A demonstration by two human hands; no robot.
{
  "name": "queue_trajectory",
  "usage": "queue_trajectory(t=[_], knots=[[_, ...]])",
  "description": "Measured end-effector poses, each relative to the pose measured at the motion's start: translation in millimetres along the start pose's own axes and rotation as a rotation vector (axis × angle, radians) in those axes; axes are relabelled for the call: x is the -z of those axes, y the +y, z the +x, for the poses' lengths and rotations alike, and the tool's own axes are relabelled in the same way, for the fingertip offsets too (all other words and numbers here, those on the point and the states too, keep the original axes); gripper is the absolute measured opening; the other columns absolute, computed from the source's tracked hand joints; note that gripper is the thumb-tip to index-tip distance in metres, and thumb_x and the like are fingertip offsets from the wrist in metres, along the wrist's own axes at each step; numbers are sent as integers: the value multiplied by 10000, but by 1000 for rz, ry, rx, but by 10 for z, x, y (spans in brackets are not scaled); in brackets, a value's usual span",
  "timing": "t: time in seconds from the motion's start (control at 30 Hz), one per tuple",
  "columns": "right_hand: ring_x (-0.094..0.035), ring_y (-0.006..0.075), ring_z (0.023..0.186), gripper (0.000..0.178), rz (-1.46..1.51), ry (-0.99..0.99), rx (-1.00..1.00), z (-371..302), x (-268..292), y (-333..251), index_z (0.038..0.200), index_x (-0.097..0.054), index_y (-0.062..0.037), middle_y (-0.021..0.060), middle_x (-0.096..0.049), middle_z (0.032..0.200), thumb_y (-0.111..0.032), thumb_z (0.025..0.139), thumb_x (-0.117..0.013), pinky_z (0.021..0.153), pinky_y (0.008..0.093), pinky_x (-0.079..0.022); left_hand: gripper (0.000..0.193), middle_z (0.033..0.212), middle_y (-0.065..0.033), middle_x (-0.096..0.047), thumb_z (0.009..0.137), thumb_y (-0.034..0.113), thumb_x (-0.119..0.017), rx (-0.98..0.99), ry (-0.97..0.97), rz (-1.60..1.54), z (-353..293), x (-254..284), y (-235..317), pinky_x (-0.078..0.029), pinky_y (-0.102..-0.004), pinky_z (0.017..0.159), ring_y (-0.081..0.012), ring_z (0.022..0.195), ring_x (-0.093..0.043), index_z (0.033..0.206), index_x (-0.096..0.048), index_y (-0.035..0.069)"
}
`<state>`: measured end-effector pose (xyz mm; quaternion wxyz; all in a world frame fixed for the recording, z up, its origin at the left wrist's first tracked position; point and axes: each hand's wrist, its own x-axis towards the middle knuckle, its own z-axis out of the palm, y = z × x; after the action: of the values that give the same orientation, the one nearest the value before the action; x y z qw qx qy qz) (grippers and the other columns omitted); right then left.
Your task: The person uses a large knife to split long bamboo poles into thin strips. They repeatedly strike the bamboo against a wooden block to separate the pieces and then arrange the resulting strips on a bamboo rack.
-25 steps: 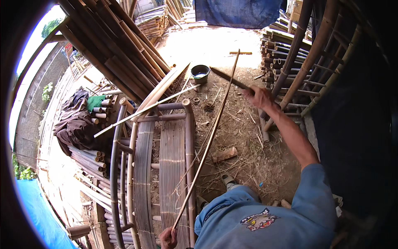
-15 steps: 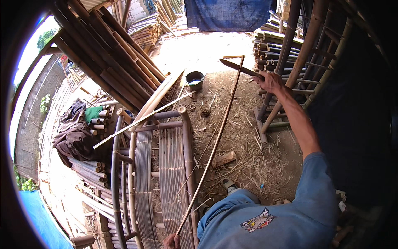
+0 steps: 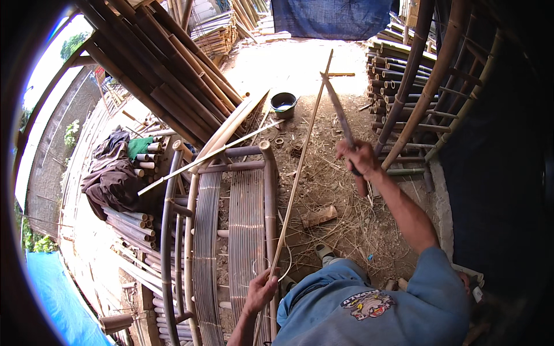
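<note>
1. My left hand [image 3: 261, 290] is closed around the lower part of a long thin bamboo strip [image 3: 300, 167], just beside the near end of the bamboo chair frame [image 3: 268, 190].
2. The strip runs up and away from that hand, slanting along the frame's right post and on past its far end, its tip over the sunlit ground.
3. My right hand [image 3: 359, 158] is wrapped tight round the handle of a long knife [image 3: 337, 109], raised to the right of the frame.
4. The blade points up and away, its tip close to the strip's upper part; I cannot tell if they touch.
5. A dark round bucket [image 3: 283, 104] stands beyond the frame's far end.
6. Leaning bamboo poles [image 3: 156, 63] rise to the frame's left, above a heap of dark cloth [image 3: 112, 179].
</note>
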<state>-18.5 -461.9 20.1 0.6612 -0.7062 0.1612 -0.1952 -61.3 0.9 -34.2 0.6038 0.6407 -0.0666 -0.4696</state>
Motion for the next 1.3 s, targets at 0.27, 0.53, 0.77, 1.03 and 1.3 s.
queue_trajectory(t=[0.27, 0.53, 0.77, 1.03, 1.3], knots=[[-500, 55, 432, 363, 239, 144, -81, -312, -945, 165, 749, -572, -68, -24, -519, 544, -369, 853, -746, 366, 231, -384, 388, 827, -38, -580, 1011, 307, -508, 58, -242, -318, 329, -375, 468, -473, -238, 572, -92, 642, -548, 1186, -596, -27], [-614, 210, 501, 577, -716, -84, 119, -445, -991, -60, 871, -586, -69, 70, -574, 558, -631, 926, -474, 484, 386, -485, 334, 723, 30, -550, 1004, 296, -540, -192, 50, -95, 790, -338, 713, -378, -199, 494, -40, 574, -478, 1146, -641, 11], [-660, 291, 547, 582, -944, -216, 611, -1002, -1276, 78, 802, -555, -40, 126, -594, 580, -617, 881, -563, 490, 375, -536, 192, 736, 42, -564, 970, 190, -565, -229, 122, -112, 861, -172, 951, -365, -197, 496, -22, 568, -458, 963, -650, 17], [-661, 301, 544, 584, -955, -196, 615, -949, -1488, 258, 782, -538, -50, 140, -606, 580, -624, 887, -540, 483, 385, -536, 194, 676, 60, -494, 972, 177, -553, -201, 89, -125, 774, -132, 944, -331, -208, 485, -24, 561, -419, 972, -642, 4], [-640, 235, 492, 669, -1022, -221, 486, -657, -1341, 379, 780, -550, -76, 91, -592, 538, -715, 902, -391, 433, 374, -509, 324, 645, 56, -465, 1024, 268, -500, -269, 257, 18, 713, -231, 723, -322, -201, 490, -28, 564, -404, 1038, -642, -22]])
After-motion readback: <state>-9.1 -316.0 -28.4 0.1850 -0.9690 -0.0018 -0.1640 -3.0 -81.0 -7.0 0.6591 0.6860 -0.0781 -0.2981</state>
